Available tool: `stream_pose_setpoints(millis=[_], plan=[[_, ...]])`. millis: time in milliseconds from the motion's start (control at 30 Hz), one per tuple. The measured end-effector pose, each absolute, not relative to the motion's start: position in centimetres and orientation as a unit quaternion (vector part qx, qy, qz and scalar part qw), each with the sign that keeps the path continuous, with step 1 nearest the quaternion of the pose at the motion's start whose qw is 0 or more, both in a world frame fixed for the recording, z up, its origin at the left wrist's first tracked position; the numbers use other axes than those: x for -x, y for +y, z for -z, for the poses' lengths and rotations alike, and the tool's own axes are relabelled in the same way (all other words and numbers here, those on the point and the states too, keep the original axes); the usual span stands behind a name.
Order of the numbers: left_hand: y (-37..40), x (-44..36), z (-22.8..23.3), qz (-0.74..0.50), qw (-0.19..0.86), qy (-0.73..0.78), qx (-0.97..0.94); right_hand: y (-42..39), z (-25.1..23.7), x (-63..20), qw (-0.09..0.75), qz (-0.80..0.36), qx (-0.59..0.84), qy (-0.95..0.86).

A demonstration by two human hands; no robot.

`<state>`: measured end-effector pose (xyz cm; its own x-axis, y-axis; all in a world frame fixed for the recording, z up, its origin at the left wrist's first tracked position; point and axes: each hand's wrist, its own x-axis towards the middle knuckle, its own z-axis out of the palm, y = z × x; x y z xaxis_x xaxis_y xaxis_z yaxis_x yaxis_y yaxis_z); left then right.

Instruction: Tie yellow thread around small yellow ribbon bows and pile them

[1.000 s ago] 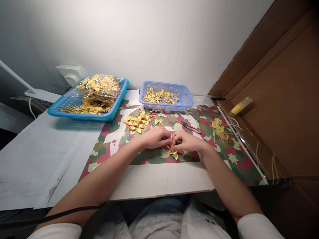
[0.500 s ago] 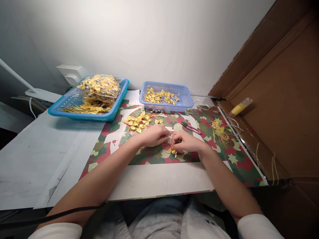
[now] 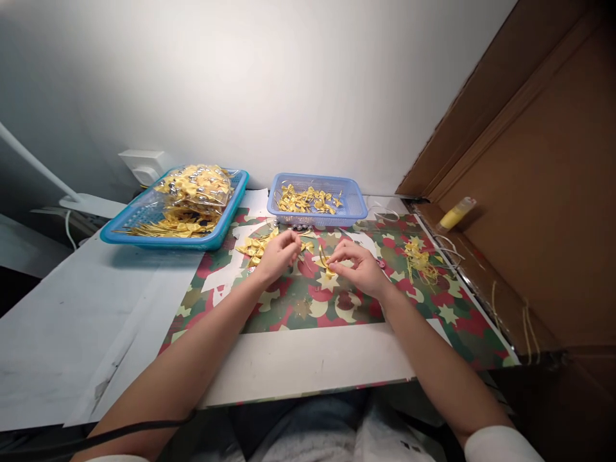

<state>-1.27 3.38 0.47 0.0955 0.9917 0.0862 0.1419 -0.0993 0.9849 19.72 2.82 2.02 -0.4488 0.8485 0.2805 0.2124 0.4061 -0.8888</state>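
While both hands sat pressed together over one bow half a second ago, they have now come apart. The right hand [image 3: 359, 266] pinches a small yellow ribbon bow [image 3: 325, 262] between thumb and fingers, lifted just above the patterned mat [image 3: 337, 308] near the middle of the worktop [image 3: 72, 321]. The left hand [image 3: 276, 253] has moved back toward the far edge and now rests, fingers curled, at the loose heap of bows [image 3: 255, 245] lying on the mat just in front of the small blue basket [image 3: 353, 199]; whether those fingers already grip a piece cannot be told. That split suggests the two-handed work on this bow is over, and the left hand is at the supply heap.

In the small basket at the far edge lie more yellow bows. To its left, toward the far left corner, the larger blue tray [image 3: 139, 228] holds bagged bows. Yellow thread scraps [image 3: 419, 260] lie on the mat toward the right edge, and a yellow tube [image 3: 456, 215] leans against the brown board beyond it.
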Motion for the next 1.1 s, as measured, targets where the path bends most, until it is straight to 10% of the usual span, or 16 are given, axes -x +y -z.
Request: stream_pose_setpoints(millis=[267,1100], plan=[[1.6,-0.6,-0.5,-0.374,0.668,0.37,-0.527,2.9,-1.1,-19.3,0.43,-0.399,0.356,-0.728],[0.6,-1.5,-0.3,-0.544,0.477,0.489,-0.488,2.9,-1.7,-18.9,0.535,-0.664,0.351,-0.386]])
